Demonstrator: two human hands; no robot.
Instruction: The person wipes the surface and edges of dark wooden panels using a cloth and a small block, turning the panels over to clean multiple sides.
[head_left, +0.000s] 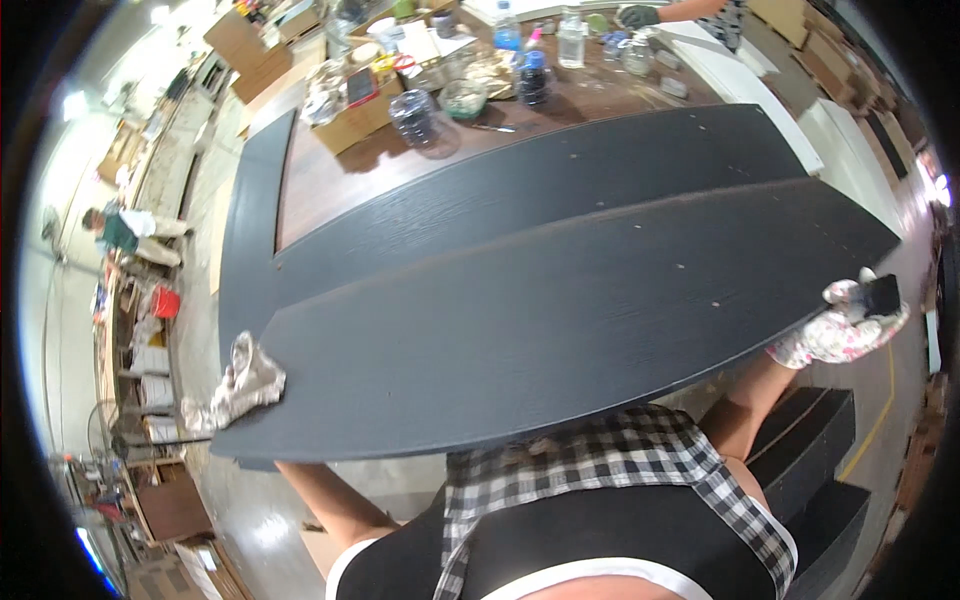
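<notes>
A large black-painted wooden panel [500, 320] with a curved near edge lies across in front of me, overlapping another black panel [520, 190] behind it. My right hand [845, 330], in a white floral glove, is just past the panel's right end. Its fingers are closed round a small black block [881, 296], perhaps a sanding sponge. My left forearm [335, 500] passes below the panel's left end, and the panel hides that hand and its fingers. A crumpled whitish cloth [245, 385] rests over the left end, close to where the forearm disappears.
On the brown table [330, 190] stand a cardboard box [355, 125], bottles [571, 40], jars and a dark wrapped container [415, 115]. A co-worker's dark-gloved hand [638, 16] is at the far side. Stacked black boards [805, 440] sit by my right; another person [135, 235] stands far left.
</notes>
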